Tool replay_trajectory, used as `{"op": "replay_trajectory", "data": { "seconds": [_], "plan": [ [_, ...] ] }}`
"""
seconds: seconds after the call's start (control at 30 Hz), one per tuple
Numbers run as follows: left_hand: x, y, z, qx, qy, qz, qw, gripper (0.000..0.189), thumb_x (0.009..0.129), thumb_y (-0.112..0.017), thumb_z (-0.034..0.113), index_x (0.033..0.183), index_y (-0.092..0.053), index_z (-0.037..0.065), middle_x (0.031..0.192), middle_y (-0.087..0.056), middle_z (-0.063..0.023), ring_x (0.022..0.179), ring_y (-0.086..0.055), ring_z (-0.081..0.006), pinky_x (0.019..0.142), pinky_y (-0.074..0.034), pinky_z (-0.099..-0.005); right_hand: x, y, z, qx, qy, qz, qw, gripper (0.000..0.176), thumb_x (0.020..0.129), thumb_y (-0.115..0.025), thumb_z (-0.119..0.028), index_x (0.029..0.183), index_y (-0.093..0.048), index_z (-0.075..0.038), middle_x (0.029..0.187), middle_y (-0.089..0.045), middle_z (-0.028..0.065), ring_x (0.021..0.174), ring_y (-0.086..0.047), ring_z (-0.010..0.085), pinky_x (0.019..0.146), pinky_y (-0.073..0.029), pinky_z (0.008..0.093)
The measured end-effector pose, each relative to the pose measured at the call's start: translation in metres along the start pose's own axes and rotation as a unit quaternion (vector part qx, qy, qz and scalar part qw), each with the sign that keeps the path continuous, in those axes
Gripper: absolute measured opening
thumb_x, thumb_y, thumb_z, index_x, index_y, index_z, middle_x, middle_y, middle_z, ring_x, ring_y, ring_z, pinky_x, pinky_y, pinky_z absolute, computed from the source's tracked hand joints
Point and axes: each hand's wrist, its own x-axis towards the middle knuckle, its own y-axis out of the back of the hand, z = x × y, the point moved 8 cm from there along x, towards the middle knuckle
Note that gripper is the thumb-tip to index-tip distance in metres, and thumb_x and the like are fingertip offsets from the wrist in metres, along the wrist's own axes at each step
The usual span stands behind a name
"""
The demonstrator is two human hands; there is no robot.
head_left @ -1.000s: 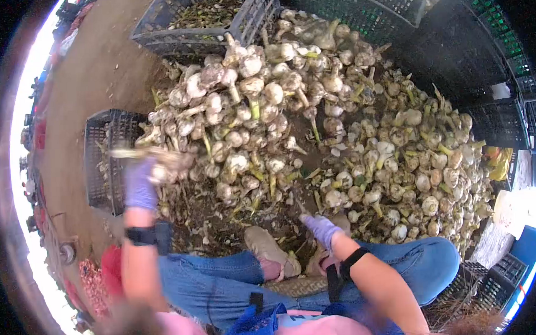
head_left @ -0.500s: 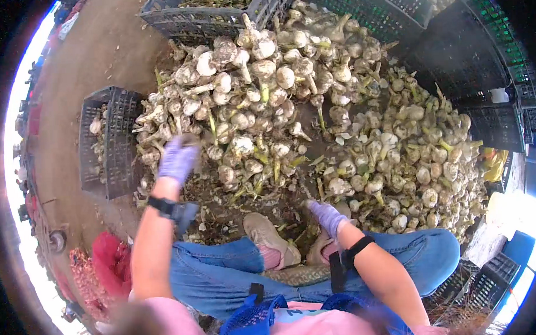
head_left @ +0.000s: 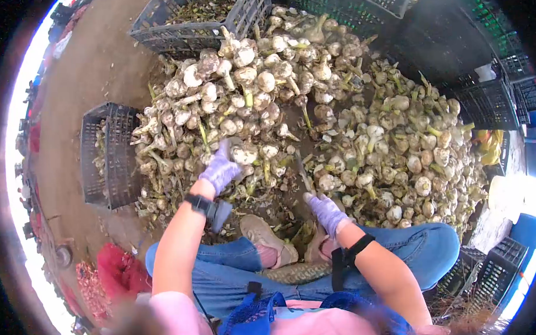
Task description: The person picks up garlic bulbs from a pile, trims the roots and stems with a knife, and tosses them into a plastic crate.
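Note:
My left hand (head_left: 221,169), in a purple glove, reaches over the near edge of a heap of garlic bulbs (head_left: 266,82). Its fingers look apart, beside a whitish garlic bulb (head_left: 245,154); no firm hold on it shows. My right hand (head_left: 327,214), gloved the same way, is closed low in front of my right shoe. From its fingers a thin knife (head_left: 303,173) points up and away, its blade over the dirt between two heaps. The handle is mostly hidden in the glove. A second garlic heap (head_left: 397,145) lies right of the knife.
A dark crate (head_left: 111,158) holding some garlic stands at left. Another crate (head_left: 192,37) with trimmings sits behind the heap. Tall dark crates (head_left: 447,49) line the back right. Red mesh sacking (head_left: 121,270) lies by my left knee. My shoes (head_left: 264,235) are close in front.
My left hand has moved right, from near the left crate to the middle of the near heap. My right hand keeps the knife in nearly the same spot. The view has shifted slightly.

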Motion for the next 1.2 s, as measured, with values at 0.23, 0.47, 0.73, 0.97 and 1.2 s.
{"op": "replay_trajectory", "data": {
  "seconds": [0.23, 0.47, 0.73, 0.97, 1.2],
  "plan": [
    [-0.137, -0.026, 0.061, -0.174, -0.192, -0.083, 0.962, 0.097, 0.058, -0.08, 0.006, 0.137, -0.024, 0.007, 0.121, -0.049, -0.0073, 0.109, -0.049, -0.0159, 0.094, -0.042, -0.0299, -0.101, -0.008, -0.071, 0.017, 0.273, -0.114, 0.955, 0.053, 0.084, -0.061, -0.036, 0.118, -0.048, 0.002, 0.099, -0.06, 0.0102, 0.087, -0.055, 0.0163, 0.075, -0.045, 0.0297],
    [-0.225, -0.024, 0.089, 0.168, -0.408, 0.051, 0.896, 0.098, 0.052, -0.087, 0.031, 0.127, -0.031, 0.001, 0.11, -0.05, -0.0079, 0.103, -0.051, -0.0193, 0.094, -0.04, -0.0324, -0.259, -0.021, -0.119, -0.421, 0.503, -0.087, 0.749, 0.044, 0.079, -0.057, -0.05, 0.089, -0.054, -0.006, 0.073, -0.06, 0.0175, 0.068, -0.06, 0.0356, 0.057, -0.047, 0.0428],
    [-0.263, -0.041, 0.087, -0.209, -0.222, -0.081, 0.949, 0.1, 0.052, -0.087, 0.032, 0.13, -0.033, 0.001, 0.109, -0.053, -0.009, 0.1, -0.055, -0.0206, 0.089, -0.044, -0.0318, -0.294, -0.034, -0.114, -0.484, 0.551, -0.077, 0.675, 0.048, 0.079, -0.054, -0.053, 0.085, -0.052, -0.004, 0.073, -0.059, 0.017, 0.068, -0.06, 0.0364, 0.057, -0.047, 0.0447],
    [-0.261, -0.038, 0.081, 0.047, -0.396, 0.007, 0.917, 0.093, 0.053, -0.083, 0.043, 0.123, -0.039, 0.0, 0.111, -0.052, -0.0143, 0.101, -0.054, -0.0246, 0.088, -0.043, -0.0346, -0.277, -0.032, -0.103, -0.487, 0.562, -0.07, 0.665, 0.052, 0.077, -0.056, -0.055, 0.084, -0.051, -0.004, 0.071, -0.059, 0.0175, 0.065, -0.06, 0.0365, 0.056, -0.046, 0.044],
    [-0.266, -0.041, 0.067, 0.011, -0.45, 0.068, 0.89, 0.085, 0.052, -0.085, 0.031, 0.119, -0.043, 0.0, 0.114, -0.051, -0.0143, 0.102, -0.055, -0.0245, 0.087, -0.045, -0.0357, -0.157, 0.047, -0.094, -0.454, 0.339, 0.124, 0.814, 0.029, 0.077, -0.06, -0.033, 0.091, -0.059, -0.007, 0.082, -0.064, 0.0165, 0.071, -0.062, 0.0342, 0.061, -0.05, 0.0402]
  ]
}}
